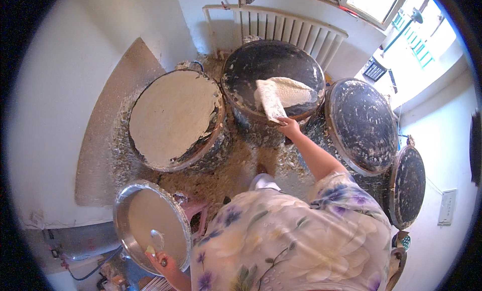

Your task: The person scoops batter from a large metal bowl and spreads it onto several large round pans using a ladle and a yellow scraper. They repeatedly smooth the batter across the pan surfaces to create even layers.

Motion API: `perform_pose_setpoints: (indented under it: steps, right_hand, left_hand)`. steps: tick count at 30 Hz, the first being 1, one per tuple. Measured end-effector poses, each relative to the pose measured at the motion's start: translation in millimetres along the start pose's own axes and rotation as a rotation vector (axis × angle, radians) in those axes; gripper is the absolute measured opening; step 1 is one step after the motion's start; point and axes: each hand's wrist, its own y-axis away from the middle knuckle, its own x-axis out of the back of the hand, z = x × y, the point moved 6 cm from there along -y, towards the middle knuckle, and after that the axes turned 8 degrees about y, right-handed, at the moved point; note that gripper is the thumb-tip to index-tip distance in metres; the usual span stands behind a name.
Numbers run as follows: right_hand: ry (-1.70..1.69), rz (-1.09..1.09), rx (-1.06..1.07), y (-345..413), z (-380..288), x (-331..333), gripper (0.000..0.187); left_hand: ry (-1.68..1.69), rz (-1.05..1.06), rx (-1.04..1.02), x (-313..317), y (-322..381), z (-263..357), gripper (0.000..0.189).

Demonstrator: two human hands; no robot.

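Note:
My right hand grips a flat, batter-coated spreader by its near end. The spreader lies across a mound of pale batter on the front part of a round black griddle. At the lower left, my left hand is closed around the handle of what looks like a ladle, over a wide metal basin. Pale, thin batter fills much of that basin. On the left griddle lies a thin sheet of batter, its right edge ragged and lifting.
Two more dark griddles stand along the right. A white radiator runs behind the middle griddle, below a window. A pink stool is beside the basin. A hose and a grey cylinder lie at lower left.

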Motion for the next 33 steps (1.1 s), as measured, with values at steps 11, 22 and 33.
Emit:
perform_pose_setpoints:
  steps: [11,22,33]
  right_hand:
    - [0.662,0.291,-0.021,-16.2,98.1,140.5,0.049]
    - [0.445,-0.111,0.182,-36.0,-24.7,9.2,0.044]
    - [0.28,0.252,-0.085,-50.3,80.0,154.6,0.046]
  left_hand:
    - [0.092,-0.097,0.026,-43.9,-22.4,-14.8,0.046]
    - [-1.629,-0.502,-1.152,-87.0,-13.9,-14.1,0.045]
    - [-0.109,-0.271,-0.233,-74.9,-34.3,-22.6,0.046]
